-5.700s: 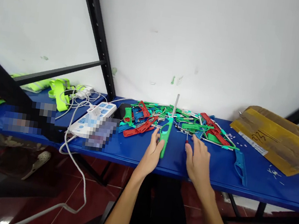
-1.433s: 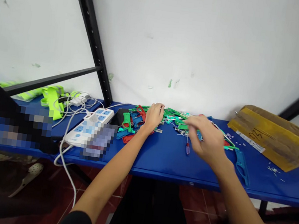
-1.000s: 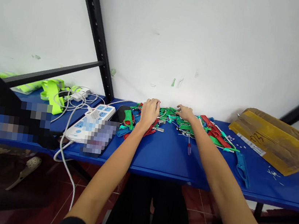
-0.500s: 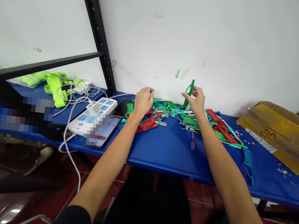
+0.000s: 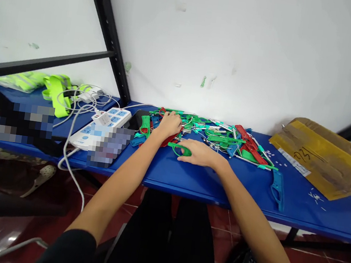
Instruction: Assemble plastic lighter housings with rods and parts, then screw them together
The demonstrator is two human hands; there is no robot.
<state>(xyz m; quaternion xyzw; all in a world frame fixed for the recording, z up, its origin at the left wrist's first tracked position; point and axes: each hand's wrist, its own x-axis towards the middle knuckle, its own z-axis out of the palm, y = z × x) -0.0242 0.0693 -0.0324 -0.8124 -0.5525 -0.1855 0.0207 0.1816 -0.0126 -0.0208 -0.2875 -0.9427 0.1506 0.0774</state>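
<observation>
Right hand [image 5: 200,154] flat, fingers spread, on one green looped handle shell [image 5: 176,147]; left hand [image 5: 170,124] curled on parts pile [image 5: 226,139], grip unclear.

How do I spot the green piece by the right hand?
Find the blue table and its heap of coloured plastic parts. At the heap's near edge lies one green piece, the only one touched by the right hand.

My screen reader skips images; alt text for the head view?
The right hand rests flat on a green plastic shell on a blue table; the left hand rests on a pile of green, red and blue parts behind it.
</observation>
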